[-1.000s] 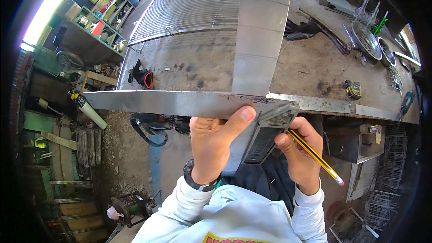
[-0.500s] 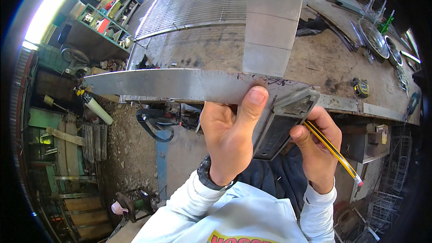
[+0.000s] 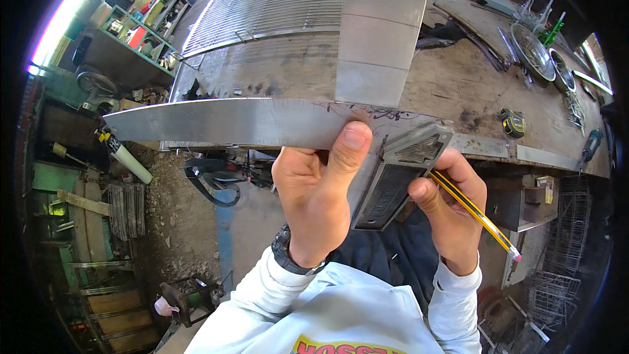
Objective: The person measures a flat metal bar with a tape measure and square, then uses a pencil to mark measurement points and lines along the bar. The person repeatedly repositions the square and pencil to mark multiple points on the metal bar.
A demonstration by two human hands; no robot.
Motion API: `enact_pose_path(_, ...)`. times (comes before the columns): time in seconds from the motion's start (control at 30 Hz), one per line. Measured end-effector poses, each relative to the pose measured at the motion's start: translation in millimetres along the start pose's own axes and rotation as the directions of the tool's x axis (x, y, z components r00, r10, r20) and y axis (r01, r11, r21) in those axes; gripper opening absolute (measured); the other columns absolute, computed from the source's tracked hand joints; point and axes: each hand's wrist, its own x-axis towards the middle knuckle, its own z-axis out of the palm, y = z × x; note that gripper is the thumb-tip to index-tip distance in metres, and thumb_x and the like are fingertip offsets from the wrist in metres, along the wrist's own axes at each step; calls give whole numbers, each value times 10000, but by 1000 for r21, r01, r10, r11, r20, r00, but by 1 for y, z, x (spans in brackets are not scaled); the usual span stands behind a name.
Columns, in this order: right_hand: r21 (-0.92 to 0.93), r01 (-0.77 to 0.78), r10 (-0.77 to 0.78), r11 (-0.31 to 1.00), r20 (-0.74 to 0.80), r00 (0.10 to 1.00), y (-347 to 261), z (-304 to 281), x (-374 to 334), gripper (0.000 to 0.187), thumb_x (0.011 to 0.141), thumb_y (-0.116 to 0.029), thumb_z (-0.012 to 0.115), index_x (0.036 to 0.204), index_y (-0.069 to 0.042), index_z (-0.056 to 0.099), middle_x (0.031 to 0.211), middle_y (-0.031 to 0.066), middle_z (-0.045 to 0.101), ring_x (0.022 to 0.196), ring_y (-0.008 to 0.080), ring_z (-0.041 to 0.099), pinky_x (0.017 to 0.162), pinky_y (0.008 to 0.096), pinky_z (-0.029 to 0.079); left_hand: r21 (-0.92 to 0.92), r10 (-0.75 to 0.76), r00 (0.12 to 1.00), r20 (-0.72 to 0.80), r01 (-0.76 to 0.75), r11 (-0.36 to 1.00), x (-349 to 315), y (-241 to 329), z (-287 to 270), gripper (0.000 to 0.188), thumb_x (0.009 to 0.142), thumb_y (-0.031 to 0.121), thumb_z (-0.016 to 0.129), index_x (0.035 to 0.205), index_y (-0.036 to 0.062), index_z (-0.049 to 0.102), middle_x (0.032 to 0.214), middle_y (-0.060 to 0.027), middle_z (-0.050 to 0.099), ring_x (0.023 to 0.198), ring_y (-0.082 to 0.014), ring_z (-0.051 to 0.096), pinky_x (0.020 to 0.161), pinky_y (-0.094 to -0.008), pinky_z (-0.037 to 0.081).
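A long flat metal strip (image 3: 223, 121) lies across in front of me at the near edge of the workbench. My left hand (image 3: 318, 193) grips it, thumb on top and fingers underneath. Dark scribbled marks show on the strip right of that thumb. Against the strip rests a try square (image 3: 400, 177), its metal stock with a dark ribbed inset tilted toward me. My right hand (image 3: 458, 213) is closed around a yellow-and-black pencil (image 3: 481, 219), its eraser end pointing down to the right. The pencil's tip is hidden behind the square, beside which the right fingers sit.
On the workbench (image 3: 452, 85) lie a slatted metal rack (image 3: 268, 10), a wide metal sheet (image 3: 377, 39) and a tape measure (image 3: 513, 123). Metal bowls (image 3: 532, 52) stand at the far right. A pale gas cylinder (image 3: 131, 160) leans at the left, and wire racks (image 3: 570, 236) stand lower right.
The whole view has shifted slightly, so bench and hands appear a little farther left. Both hands keep their grip on the strip and pencil.
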Motion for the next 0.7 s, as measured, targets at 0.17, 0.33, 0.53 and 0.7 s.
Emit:
enact_pose_path(0.17, -86, 209, -221, 974, -164, 962, -13, -16, 10, 366, 1044, -242, 593, 1275, 42, 602, 1060, 155, 711, 881, 207, 694, 836, 323, 560, 9, 38, 999, 13, -38, 999, -1, 0, 2, 208, 972, 142, 732, 1100, -17, 692, 1038, -33, 702, 935, -100, 606, 882, -254, 467)
enact_pose_path(0.33, -316, 472, -505, 823, -27, 862, -60, -28, 17, 366, 986, -214, 607, 1235, 53, 580, 1040, 195, 705, 915, 231, 659, 859, 355, 531, -15, 7, 999, 32, -6, 1000, -2, 3, 4, 180, 970, 107, 727, 1100, -13, 693, 1021, -30, 707, 918, -96, 613, 865, -251, 474)
enact_pose_path(0.53, -448, 541, -500, 712, 218, 838, -74, -19, 26, 284, 824, -117, 674, 1074, 7, 620, 886, 163, 686, 867, 251, 643, 902, 432, 485, 25, 33, 999, 25, -34, 999, -4, 3, 12, 148, 949, 89, 749, 1062, 0, 712, 962, -19, 721, 862, -78, 619, 799, -234, 486)
enact_pose_path(0.7, -460, 593, -526, 661, 279, 803, -74, -21, 29, 256, 747, -57, 656, 996, 0, 630, 841, 159, 671, 780, 248, 650, 890, 451, 492, 40, 28, 998, 57, -31, 999, -5, 3, 11, 148, 948, 105, 755, 1049, 2, 719, 947, -22, 730, 850, -78, 627, 779, -236, 490)
